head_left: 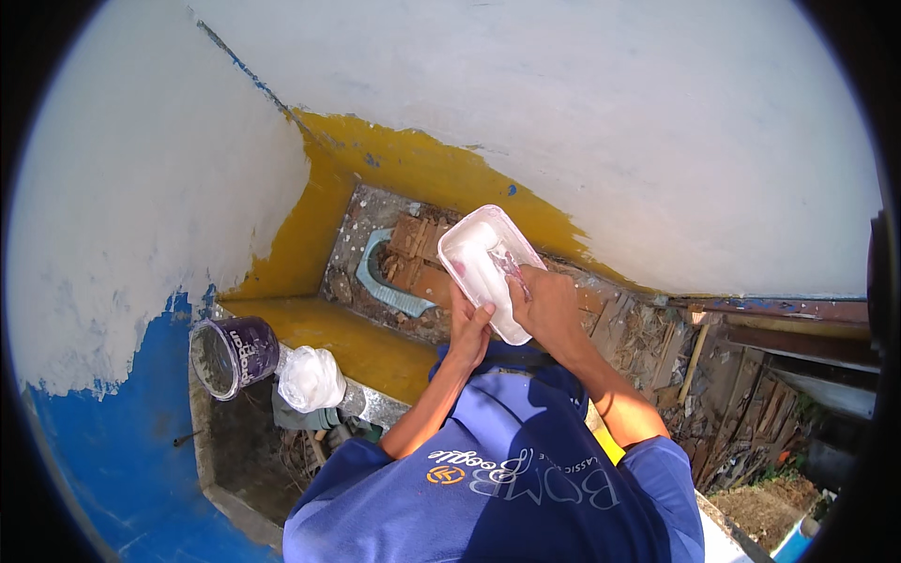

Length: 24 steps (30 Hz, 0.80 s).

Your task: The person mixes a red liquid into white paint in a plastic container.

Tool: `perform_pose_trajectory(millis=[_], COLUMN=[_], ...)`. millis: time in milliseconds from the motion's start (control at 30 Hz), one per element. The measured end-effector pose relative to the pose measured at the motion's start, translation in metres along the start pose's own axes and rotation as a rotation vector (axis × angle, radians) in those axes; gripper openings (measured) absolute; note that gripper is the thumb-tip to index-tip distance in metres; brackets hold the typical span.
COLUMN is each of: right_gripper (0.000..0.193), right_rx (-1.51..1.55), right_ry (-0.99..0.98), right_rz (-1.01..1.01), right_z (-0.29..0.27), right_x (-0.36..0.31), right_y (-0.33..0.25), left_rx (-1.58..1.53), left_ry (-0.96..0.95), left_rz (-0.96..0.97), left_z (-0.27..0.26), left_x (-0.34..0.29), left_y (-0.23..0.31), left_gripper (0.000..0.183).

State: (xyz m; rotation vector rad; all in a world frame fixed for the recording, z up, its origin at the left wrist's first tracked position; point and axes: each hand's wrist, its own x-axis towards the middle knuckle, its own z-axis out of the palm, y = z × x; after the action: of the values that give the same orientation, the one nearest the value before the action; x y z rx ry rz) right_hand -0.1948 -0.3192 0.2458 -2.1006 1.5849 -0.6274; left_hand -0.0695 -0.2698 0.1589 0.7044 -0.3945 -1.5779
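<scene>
A white rectangular paint tray (496, 298) is held up in front of my chest, tilted, with white paint and pinkish smears inside it. My left hand (468, 327) grips the tray's near left edge, its thumb over the rim. Over the tray's right side, my right hand (546, 302) is closed round the handle of what looks like a small paint roller. The white roller head (482, 235) lies inside the far end of the tray. My right-hand fingers hide most of the handle.
White paint covers the upper wall (657, 141), above mustard-yellow and blue parts. At left, a dark purple bucket (251, 351) lies tilted beside a white plastic bag (311, 379) on a ledge. Below are a light-blue squat toilet (372, 260), wooden boards (418, 242) and debris.
</scene>
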Motion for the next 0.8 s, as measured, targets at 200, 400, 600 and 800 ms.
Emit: perform_pose_trajectory(millis=[200,400,600,800], right_gripper=[0.019,0.022,0.022,0.022], right_rx=[0.128,0.060,0.087,0.134], right_ry=[0.003,-0.132,-0.129,-0.032], right_rz=[0.009,-0.069,-0.082,-0.059], right_z=[-0.003,-0.011,-0.009,-0.009], right_x=[0.008,0.023,0.026,0.033], right_y=[-0.013,-0.009,-0.013,-0.018], left_rx=[-0.023,-0.032,-0.026,0.000], left_ry=[-0.007,-0.042,-0.043,-0.043], left_rz=[-0.087,-0.113,-0.108,-0.065], left_z=[-0.008,-0.010,-0.013,-0.008], left_x=[0.002,0.006,0.002,0.008], left_y=[0.005,0.006,0.005,0.011], left_gripper=[0.101,0.100,0.104,0.106])
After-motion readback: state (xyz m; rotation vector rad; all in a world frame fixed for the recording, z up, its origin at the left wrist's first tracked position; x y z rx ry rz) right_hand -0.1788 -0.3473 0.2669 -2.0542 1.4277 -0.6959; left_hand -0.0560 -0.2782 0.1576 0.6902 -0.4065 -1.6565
